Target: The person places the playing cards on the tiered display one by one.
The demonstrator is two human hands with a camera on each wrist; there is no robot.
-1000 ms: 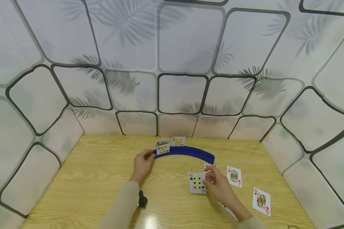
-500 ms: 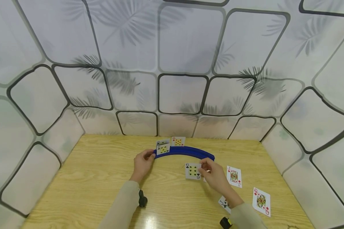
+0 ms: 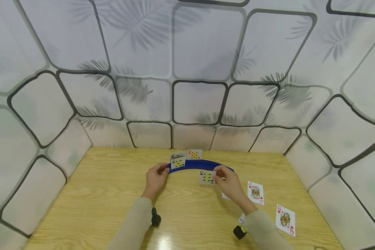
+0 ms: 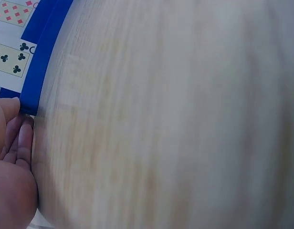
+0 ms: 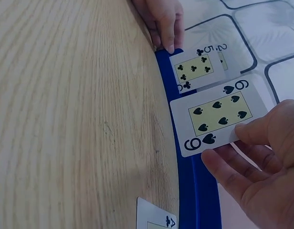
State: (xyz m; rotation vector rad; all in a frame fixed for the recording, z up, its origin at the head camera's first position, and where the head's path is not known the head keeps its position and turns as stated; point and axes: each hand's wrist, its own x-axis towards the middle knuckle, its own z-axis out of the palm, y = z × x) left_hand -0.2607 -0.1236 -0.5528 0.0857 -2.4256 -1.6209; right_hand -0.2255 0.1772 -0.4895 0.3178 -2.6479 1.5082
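Note:
My left hand [image 3: 156,179] grips the left end of a curved blue card holder [image 3: 203,164], thumb and fingers about its tip. In the holder's left part stand a five of clubs [image 5: 194,71], a two [image 5: 222,61] partly hidden behind it, and a diamonds card [image 3: 194,154]. My right hand [image 3: 229,184] pinches a six of spades [image 5: 216,117] by its right edge between thumb and fingers. The card is face toward me, just in front of the holder's middle in the head view; whether it touches the holder I cannot tell.
A jack of diamonds [image 3: 255,193] and a queen of diamonds [image 3: 285,220] lie face up on the wooden table [image 3: 112,194] at right. An ace of clubs [image 5: 154,217] and another jack [image 3: 242,218] are partly covered by my right arm. A patterned curtain [image 3: 200,104] stands behind the table.
My right hand has carried the six of spades forward and slightly left, toward the holder. The left hand has stayed on the holder's end.

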